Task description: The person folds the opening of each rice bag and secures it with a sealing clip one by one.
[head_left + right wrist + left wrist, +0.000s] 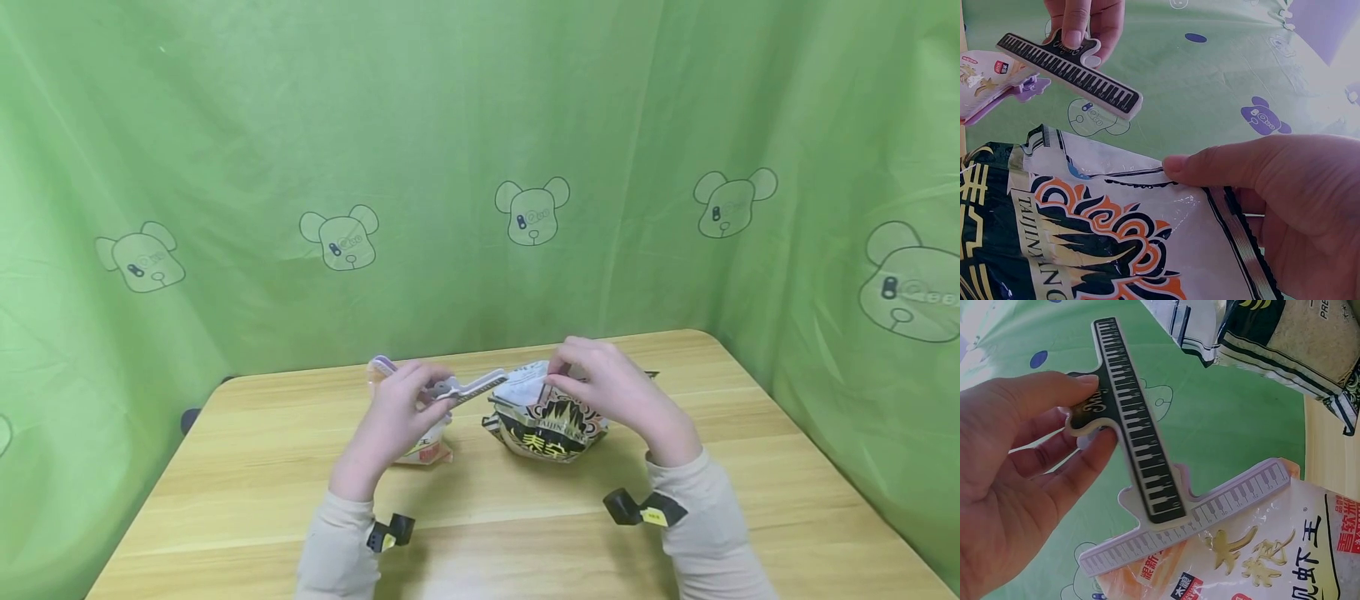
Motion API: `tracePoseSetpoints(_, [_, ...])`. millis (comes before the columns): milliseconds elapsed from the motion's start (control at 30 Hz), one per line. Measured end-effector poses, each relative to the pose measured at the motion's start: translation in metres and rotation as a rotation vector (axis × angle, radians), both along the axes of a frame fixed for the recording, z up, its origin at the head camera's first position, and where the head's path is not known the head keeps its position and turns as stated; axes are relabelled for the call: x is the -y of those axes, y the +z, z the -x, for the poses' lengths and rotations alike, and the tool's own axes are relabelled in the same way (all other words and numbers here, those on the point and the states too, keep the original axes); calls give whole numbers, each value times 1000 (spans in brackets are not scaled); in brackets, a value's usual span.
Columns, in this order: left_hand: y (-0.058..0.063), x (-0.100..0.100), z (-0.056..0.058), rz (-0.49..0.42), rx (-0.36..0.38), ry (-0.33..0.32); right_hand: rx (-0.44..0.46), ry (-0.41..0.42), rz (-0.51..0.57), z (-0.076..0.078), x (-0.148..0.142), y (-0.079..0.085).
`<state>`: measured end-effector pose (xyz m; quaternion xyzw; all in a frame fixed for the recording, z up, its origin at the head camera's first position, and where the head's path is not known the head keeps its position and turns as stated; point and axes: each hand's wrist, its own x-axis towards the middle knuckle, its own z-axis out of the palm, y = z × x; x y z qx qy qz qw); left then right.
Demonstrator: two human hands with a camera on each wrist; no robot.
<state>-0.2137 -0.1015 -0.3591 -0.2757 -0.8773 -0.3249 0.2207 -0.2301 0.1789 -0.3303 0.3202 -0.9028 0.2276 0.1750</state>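
Note:
My left hand (401, 408) pinches a black-and-white bag clip (1138, 425) with a piano-key pattern by its handle, thumb on the front. Its long bar stands to the left of a black-and-white food bag (551, 429), apart from it in the right wrist view. The top of this bag is pinched by my right hand (615, 387), with the thumb (1179, 170) lying on its edge. Beneath my left hand, a second, pale purple bag clip (1235, 506) sits across the top of a smaller plastic food package (1260, 550) with gold lettering.
Both bags rest on a light wooden table (262, 467). A green curtain (435, 125) with printed bear heads hangs behind the table and along its sides. Black wrist cameras are strapped over both sleeves (341, 546).

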Motion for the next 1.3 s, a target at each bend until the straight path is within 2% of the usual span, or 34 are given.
tracePoseSetpoints(267, [0,2,0,18,151,-15,-6,3,1,0,-1,0])
tracePoseSetpoints(567, [-4,8,2,69,179,-56,3,2,-2,0,-1,0])
tracePoseSetpoints(800, [-8,10,5,72,160,-95,-5,2,-1,0,0,2])
tracePoseSetpoints(1067, [-7,10,5,86,58,-145,-15,6,1,0,1,2])
tracePoseSetpoints(1300, [-8,10,6,85,22,-148,-9,5,-2,-1,1,2])
